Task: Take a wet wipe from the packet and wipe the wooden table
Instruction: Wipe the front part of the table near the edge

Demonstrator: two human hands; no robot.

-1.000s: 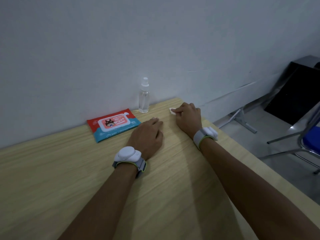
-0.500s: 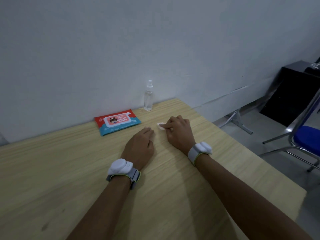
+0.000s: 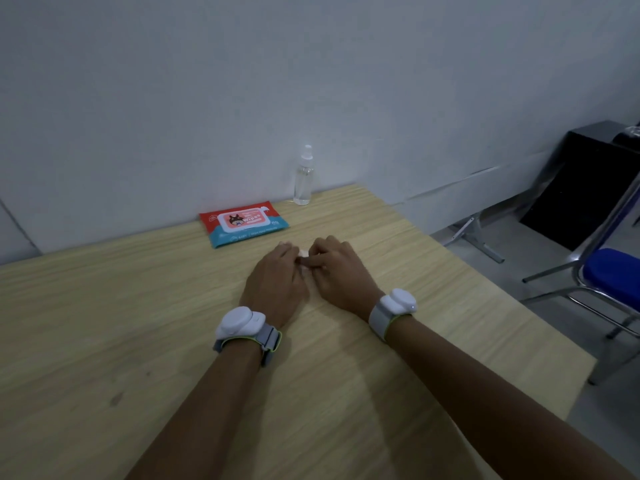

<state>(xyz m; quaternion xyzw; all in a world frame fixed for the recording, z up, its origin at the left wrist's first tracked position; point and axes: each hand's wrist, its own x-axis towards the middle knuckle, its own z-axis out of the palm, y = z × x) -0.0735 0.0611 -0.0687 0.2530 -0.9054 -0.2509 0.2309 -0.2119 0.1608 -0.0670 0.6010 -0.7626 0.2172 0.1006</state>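
Observation:
The red and teal wet wipe packet (image 3: 244, 223) lies flat against the wall on the wooden table (image 3: 104, 323), its flap down. My right hand (image 3: 337, 271) presses a small folded white wipe (image 3: 304, 252) onto the table, fingers curled round it; only a sliver of the wipe shows. My left hand (image 3: 277, 278) lies palm down just left of it, fingers straight, touching the right hand's fingertips. Both hands are a short way in front of the packet.
A clear spray bottle (image 3: 304, 178) stands by the wall right of the packet. The table's right edge runs diagonally near my right forearm. Beyond it are a blue chair (image 3: 613, 275), a black cabinet (image 3: 581, 188) and a metal table leg (image 3: 474, 233).
My right hand has slid the wipe from the far right corner near the bottle back and leftward until it meets the left hand. The left hand stayed flat on the table.

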